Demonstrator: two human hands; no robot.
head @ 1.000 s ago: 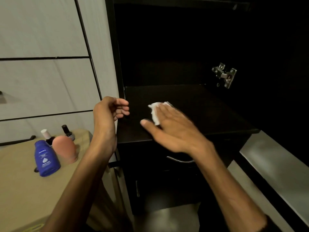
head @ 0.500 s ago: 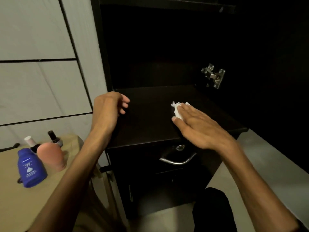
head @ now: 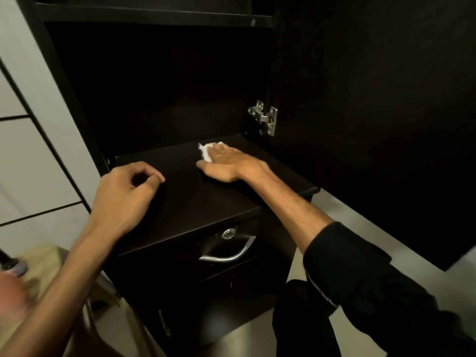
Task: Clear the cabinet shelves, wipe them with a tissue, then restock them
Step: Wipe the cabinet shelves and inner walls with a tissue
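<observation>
A dark cabinet shelf (head: 195, 207) lies bare in front of me. My right hand (head: 226, 163) rests flat on its far right part, palm down, pressing a crumpled white tissue (head: 206, 152) under the fingers. My left hand (head: 126, 197) hovers over the shelf's front left corner, fingers loosely curled, holding nothing. Another dark shelf (head: 154, 15) runs across the top of the cabinet; its surface is hidden in shadow.
A drawer with a chrome handle (head: 228, 253) and a lock sits under the shelf. A metal hinge (head: 265, 117) holds the open dark door (head: 373, 112) at right. At far left a tan table (head: 43, 264) carries a small dark bottle (head: 10, 265) and a blurred pink object (head: 10, 297).
My right hand has slid the tissue toward the back right of the shelf. The view has swung right, so the bottles on the table have nearly left the frame.
</observation>
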